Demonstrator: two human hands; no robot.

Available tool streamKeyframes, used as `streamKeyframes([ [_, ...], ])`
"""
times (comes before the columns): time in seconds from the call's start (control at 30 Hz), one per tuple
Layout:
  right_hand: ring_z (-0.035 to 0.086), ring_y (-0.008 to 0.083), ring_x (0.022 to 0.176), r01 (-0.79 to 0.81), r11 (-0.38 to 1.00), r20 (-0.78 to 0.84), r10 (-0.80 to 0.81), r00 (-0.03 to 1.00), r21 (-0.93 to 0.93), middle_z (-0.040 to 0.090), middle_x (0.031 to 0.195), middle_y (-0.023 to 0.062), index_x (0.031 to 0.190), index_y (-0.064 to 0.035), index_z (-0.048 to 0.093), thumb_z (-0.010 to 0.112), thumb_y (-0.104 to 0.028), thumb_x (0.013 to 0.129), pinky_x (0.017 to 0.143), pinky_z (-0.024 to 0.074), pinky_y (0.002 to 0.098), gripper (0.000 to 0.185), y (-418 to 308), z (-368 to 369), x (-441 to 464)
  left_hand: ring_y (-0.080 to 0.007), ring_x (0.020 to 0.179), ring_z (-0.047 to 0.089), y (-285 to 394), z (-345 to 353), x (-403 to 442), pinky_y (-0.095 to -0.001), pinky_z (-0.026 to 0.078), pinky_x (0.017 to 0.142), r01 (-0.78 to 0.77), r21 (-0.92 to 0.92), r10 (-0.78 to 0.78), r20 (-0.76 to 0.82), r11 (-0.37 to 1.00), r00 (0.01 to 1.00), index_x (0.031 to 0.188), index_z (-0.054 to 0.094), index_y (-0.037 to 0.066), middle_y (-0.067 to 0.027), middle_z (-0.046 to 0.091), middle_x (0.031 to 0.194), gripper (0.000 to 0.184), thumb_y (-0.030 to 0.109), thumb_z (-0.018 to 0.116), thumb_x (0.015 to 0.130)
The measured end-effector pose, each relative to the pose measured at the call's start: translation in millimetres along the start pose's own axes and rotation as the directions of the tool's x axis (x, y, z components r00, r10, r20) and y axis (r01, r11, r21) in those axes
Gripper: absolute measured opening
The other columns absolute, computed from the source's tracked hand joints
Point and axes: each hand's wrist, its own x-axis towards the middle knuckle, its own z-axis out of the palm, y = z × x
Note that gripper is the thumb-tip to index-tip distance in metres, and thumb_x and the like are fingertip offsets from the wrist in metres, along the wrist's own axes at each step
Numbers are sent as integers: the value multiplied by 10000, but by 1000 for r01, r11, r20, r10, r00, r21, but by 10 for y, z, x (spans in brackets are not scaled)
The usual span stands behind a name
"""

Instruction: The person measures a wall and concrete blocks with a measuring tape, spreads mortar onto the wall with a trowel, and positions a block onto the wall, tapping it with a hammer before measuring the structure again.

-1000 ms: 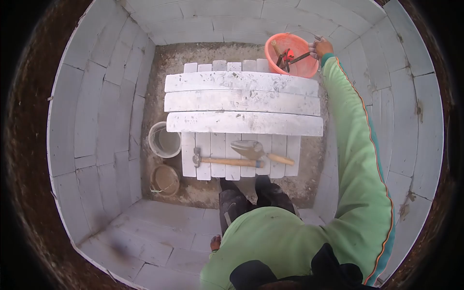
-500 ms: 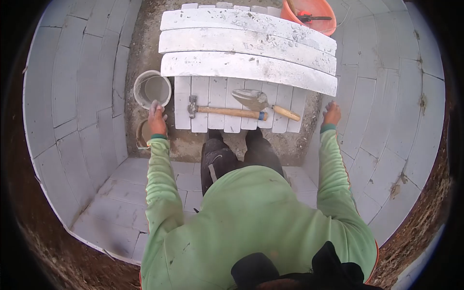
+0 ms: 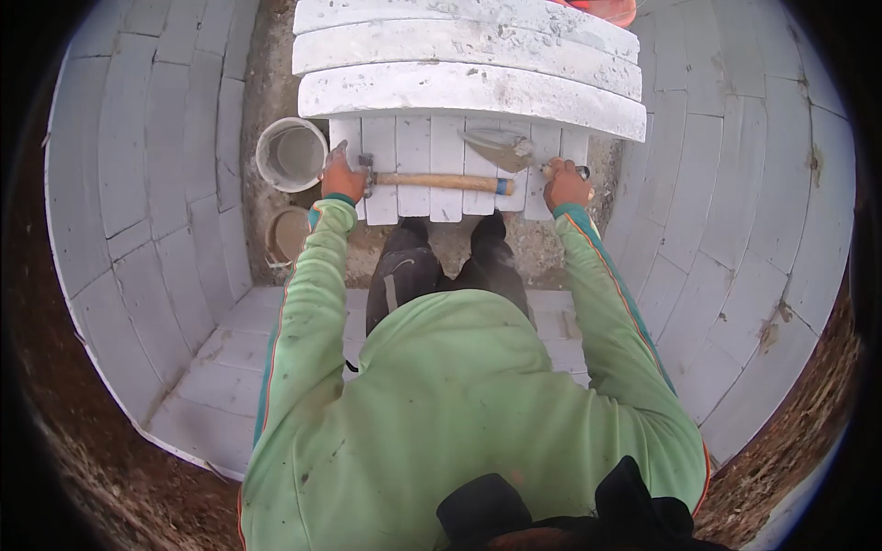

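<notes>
My right hand (image 3: 567, 185) is closed around the wooden handle of a trowel, whose grey, mortar-smeared blade (image 3: 503, 150) points left over the white blocks. At the left end of these blocks (image 3: 411, 147), my left hand (image 3: 341, 174) lies close beside a hammer's head, with fingers apart; whether it touches the head is unclear. The hammer (image 3: 436, 181) lies crosswise, its wooden handle pointing right and ending in a blue band. Behind the tools, long white curved-looking blocks (image 3: 469, 89) are stacked higher.
A white bucket (image 3: 260, 158) with grey contents stands left of the blocks, with a second round container (image 3: 273, 241) nearer me. An orange tub (image 3: 611, 9) shows at the top right. Pale block walls (image 3: 735, 184) rise on both sides.
Both hands have moved inward from the sides: the right onto the trowel handle, the left from near the bucket to the hammer's head. The view has tilted slightly downward.
</notes>
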Motion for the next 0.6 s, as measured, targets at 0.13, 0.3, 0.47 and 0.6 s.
streamKeyframes([
  [0.13, 689, 396, 961, -126, 979, 73, 115, 991, 160, 683, 1067, 170, 1179, -129, 598, 646, -179, 821, 835, 537, 522, 365, 222, -182, -388, -410, 1290, 530, 218, 46, -354, -537, 328, 1156, -456, 451, 435, 156, 767, 887, 1378, 583, 106, -176, 598, 1306, 605, 159, 724, 792],
  [0.3, 666, 437, 926, -275, 841, 38, 291, 956, 466, 677, 960, 212, 1189, -96, 581, 665, -190, 781, 794, 519, 503, 427, 425, 90, -1282, -372, 1132, 600, 65, 500, -240, -538, 326, 1145, -663, 476, 600, 303, 578, 741, 1242, 643, 120, -118, 652, 1073, 389, 134, 639, 854],
  [0.47, 639, 433, 874, -442, 698, -84, 580, 810, 563, 663, 941, 228, 1104, -20, 587, 713, -196, 733, 786, 495, 492, 429, 837, 831, -2202, -324, 982, 636, 279, 83, -182, -491, 446, 984, -876, 229, 684, 553, 424, 475, 1230, 641, 90, -118, 664, 1039, 374, 121, 641, 858],
  [0.6, 642, 369, 827, -588, 488, 51, 740, 671, 645, 666, 929, 204, 1061, 21, 601, 710, -154, 734, 803, 510, 432, 387, 876, 800, -2860, -317, 992, 644, 1076, -472, -514, -494, 462, 978, -856, 87, 787, 355, 510, 504, 1294, 616, 92, -117, 659, 1078, 456, 150, 713, 853],
])
